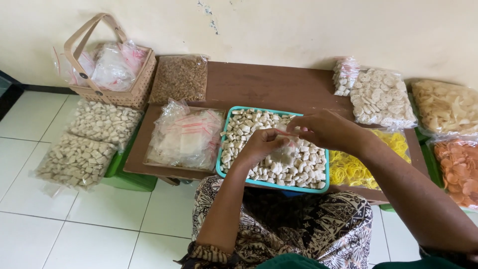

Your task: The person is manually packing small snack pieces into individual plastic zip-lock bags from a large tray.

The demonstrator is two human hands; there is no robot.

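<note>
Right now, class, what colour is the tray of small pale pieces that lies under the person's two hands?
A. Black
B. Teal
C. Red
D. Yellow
B: the tray has a teal rim, seen around the pale pieces below the left hand and right hand.

Home snack-packing corner, tiled floor [79, 224], low wooden table [269, 84], bagged crackers [381, 97], woven basket [112, 74]

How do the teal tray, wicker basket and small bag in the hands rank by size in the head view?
1. Teal tray
2. Wicker basket, somewhat smaller, though it sits farther from the camera, so the gap is unsure
3. Small bag in the hands, clearly smallest
</note>
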